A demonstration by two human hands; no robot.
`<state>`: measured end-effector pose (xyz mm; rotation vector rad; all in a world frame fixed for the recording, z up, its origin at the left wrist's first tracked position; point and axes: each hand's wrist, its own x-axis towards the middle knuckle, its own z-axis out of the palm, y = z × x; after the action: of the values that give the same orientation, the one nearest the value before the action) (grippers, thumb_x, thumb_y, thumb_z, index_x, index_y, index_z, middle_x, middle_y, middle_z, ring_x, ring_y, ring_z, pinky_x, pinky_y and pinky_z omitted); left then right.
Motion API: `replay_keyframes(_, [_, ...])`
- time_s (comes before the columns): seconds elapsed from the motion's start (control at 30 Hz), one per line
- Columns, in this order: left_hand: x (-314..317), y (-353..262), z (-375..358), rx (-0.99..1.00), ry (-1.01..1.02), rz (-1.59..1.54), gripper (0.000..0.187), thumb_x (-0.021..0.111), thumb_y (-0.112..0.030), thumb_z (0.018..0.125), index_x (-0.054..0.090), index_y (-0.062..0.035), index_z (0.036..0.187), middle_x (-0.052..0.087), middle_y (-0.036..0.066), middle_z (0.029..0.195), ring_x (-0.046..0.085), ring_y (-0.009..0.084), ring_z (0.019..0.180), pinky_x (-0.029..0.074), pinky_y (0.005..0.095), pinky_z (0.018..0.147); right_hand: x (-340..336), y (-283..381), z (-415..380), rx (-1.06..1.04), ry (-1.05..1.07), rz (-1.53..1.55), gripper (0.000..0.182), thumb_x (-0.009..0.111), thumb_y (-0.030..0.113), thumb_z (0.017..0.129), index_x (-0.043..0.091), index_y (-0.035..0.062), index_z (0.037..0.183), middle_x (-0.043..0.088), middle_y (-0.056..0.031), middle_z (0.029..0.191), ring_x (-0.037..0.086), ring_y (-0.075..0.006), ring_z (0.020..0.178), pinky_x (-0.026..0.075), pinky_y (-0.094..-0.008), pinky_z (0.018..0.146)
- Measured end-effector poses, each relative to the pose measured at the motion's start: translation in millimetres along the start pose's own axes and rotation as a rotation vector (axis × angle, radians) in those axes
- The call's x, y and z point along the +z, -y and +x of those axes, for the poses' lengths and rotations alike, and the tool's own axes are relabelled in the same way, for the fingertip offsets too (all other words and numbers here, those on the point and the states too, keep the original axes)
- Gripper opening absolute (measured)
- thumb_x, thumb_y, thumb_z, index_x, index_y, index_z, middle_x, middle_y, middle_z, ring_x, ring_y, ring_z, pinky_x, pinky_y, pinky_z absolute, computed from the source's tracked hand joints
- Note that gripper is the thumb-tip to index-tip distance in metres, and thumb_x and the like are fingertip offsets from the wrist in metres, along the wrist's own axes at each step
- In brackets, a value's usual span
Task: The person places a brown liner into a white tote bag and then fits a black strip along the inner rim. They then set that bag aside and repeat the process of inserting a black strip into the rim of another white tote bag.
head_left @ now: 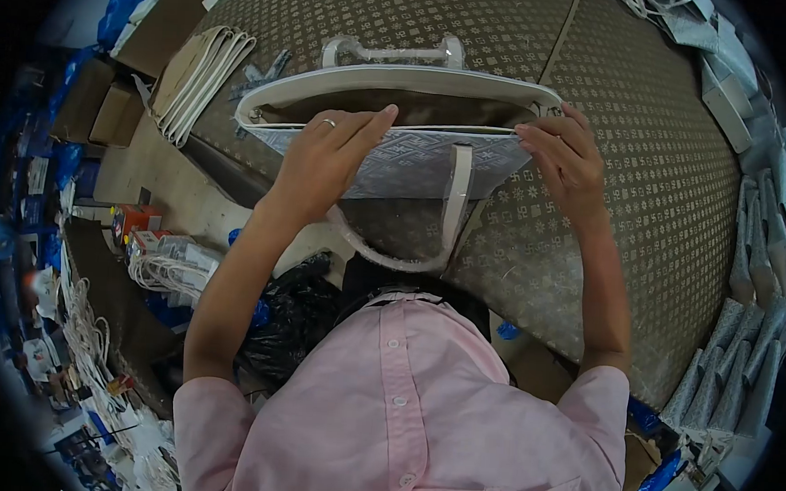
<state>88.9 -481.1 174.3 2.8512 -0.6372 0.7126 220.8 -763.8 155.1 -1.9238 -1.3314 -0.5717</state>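
A pale handbag (415, 162) with a raised pattern on its front panel stands at the table edge, its mouth open toward me and its dark lining showing. My left hand (322, 162), wearing a ring, lies over the left part of the front rim; some fingers bend over the rim and others point right. At the right end of that rim, my right hand (566, 157) pinches the edge near the corner. A front handle (457, 195) in clear wrap hangs toward my lap. The wrapped rear handle (394, 54) stands up behind the bag.
A brown patterned cover (643, 214) lies over the table. To the left is a stack of folded pale pieces (193, 84), with cardboard boxes (160, 24) beyond. Silvery panels (743, 353) line the right side. A black plastic bag (296, 312) sits below the table edge.
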Motion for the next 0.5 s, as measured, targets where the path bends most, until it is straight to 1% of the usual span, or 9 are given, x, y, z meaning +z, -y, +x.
replay_keyframes(0.13, [5.2,-3.0,0.1,-0.01,-0.054,0.04,0.047,0.059,-0.001,0.077,0.051,-0.0051,0.124,0.061,0.007,0.097,0.057,0.0233,0.084,0.046,0.0351,0.077,-0.5,1.6,-1.9,-0.006,-0.001,0.0,0.023,0.065,0.002,0.075,0.066,0.0075,0.096,0.065,-0.0053,0.09,0.061,-0.0185,0.087,0.038,-0.0447,0.098])
replay_keyframes(0.2, [5.2,-4.6,2.0,-0.028,-0.116,-0.016,0.045,0.06,-0.002,0.077,0.054,-0.0045,0.121,0.061,0.006,0.095,0.058,0.0216,0.083,0.046,0.0339,0.076,-0.5,3.0,-0.8,-0.001,-0.002,0.015,0.023,0.065,0.001,0.074,0.066,0.0069,0.096,0.065,-0.0059,0.09,0.061,-0.0189,0.087,0.038,-0.0447,0.098])
replay_keyframes(0.37, [8.0,-4.4,4.1,-0.041,-0.182,-0.055,0.038,0.06,-0.001,0.076,0.057,-0.0029,0.114,0.062,0.007,0.095,0.059,0.0212,0.081,0.046,0.0331,0.075,-1.1,3.4,0.9,0.021,0.007,0.034,0.023,0.065,-0.002,0.074,0.066,0.0054,0.095,0.065,-0.0071,0.089,0.061,-0.0196,0.086,0.037,-0.0449,0.098])
replay_keyframes(0.43, [8.9,-2.9,3.1,-0.031,-0.207,-0.061,0.036,0.06,-0.001,0.076,0.058,-0.0026,0.112,0.062,0.007,0.095,0.059,0.0211,0.08,0.046,0.0333,0.075,-0.3,3.5,1.5,0.012,-0.01,0.004,0.022,0.066,0.001,0.072,0.067,0.0085,0.093,0.063,-0.0036,0.085,0.06,-0.0179,0.082,0.04,-0.0437,0.095])
replay_keyframes(0.5, [9.2,-1.4,2.5,-0.01,-0.213,-0.077,0.034,0.06,0.0,0.074,0.06,-0.0024,0.107,0.062,0.007,0.097,0.06,0.021,0.082,0.046,0.0332,0.074,0.1,2.3,1.1,0.005,-0.008,0.006,0.023,0.066,0.001,0.072,0.067,0.0088,0.094,0.062,-0.0037,0.085,0.06,-0.0179,0.082,0.04,-0.0438,0.095])
